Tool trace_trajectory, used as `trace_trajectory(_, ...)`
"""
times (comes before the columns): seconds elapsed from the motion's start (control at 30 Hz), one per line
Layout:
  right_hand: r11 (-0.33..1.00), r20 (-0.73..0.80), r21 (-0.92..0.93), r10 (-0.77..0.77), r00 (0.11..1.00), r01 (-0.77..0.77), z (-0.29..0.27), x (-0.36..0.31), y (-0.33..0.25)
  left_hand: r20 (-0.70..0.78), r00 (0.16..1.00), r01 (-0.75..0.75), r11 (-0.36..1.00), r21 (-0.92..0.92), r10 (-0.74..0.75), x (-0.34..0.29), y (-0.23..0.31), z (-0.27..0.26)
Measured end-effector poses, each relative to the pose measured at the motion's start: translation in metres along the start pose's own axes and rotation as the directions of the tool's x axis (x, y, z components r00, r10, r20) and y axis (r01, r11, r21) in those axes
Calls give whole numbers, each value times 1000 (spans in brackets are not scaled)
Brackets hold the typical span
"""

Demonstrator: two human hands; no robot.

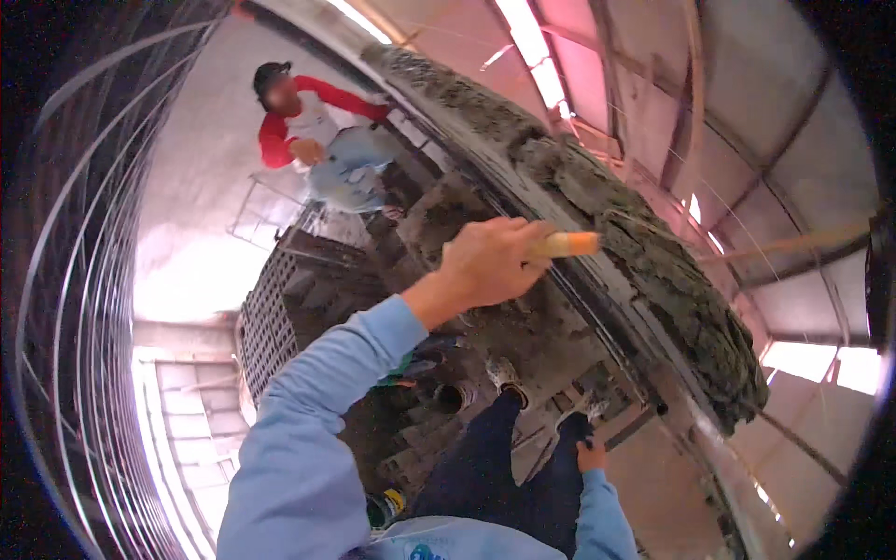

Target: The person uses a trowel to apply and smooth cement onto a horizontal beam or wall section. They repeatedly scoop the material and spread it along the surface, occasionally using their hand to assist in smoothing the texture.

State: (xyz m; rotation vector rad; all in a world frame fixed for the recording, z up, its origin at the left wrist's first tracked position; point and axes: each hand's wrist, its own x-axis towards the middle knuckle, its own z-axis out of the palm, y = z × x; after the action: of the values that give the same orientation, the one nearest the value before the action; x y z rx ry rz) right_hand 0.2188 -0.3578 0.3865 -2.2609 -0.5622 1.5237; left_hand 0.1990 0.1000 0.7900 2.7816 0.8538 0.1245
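My left hand point(493, 263) is raised in front of me, closed round a wooden handle point(567, 245) with an orange end. Whatever is at the handle's other end is hidden by the hand. Just beyond the handle runs a long, rough, grey-brown mass of wet clay or mortar point(644, 252), lying along a ledge point(597, 303). My right hand point(590, 455) is low beside my right knee, near a small dark patch. Its fingers are too small to make out, and I cannot tell whether it holds anything.
A person in a red-and-white shirt point(313, 121) sits at the upper left. Bricks with holes point(266, 303) are stacked left of my arm. A bucket point(453, 398) stands by my feet, a yellow-and-dark container point(387, 504) nearer. Metal rods point(84, 308) line the left edge.
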Motion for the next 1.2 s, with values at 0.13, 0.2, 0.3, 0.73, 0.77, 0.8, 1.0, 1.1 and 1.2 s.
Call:
trace_trajectory(0.13, 973, -5, -219, -71, 997, 68, 5, 40, 15, -10, 983, 174, 949, -263, -184, -40, -29, 8)
trace_trajectory(0.2, 949, 145, -313, 31, 989, 16, 15, 11, -8, 86, 944, 330, 901, -283, -319, -77, -43, 23)
trace_trajectory(0.3, 896, 263, -438, 207, 942, -74, 21, -25, -54, 118, 890, 455, 845, -281, -440, -127, -73, 33)
trace_trajectory(0.73, 810, 152, -544, 353, 923, -220, 18, -35, -94, -42, 999, 7, 989, -148, -13, -84, -138, 42)
trace_trajectory(0.77, 826, 146, -509, 361, 921, -243, 17, -36, -93, -38, 996, -81, 991, -108, 77, -66, -143, 43)
trace_trajectory(0.8, 838, 142, -478, 369, 918, -263, 16, -37, -91, -32, 986, -163, 984, -70, 161, -50, -149, 45)
trace_trajectory(1.0, 861, 92, -415, 361, 928, -294, 36, -48, -80, 71, 957, -283, 958, 44, 280, 22, -176, 50)
trace_trajectory(1.1, 860, 104, -403, 384, 918, -314, 46, -48, -94, 86, 939, -341, 930, 133, 332, 50, -183, 52)
trace_trajectory(1.2, 851, 85, -392, 411, 908, -349, 45, -50, -93, 111, 948, -309, 946, 98, 298, 55, -189, 55)
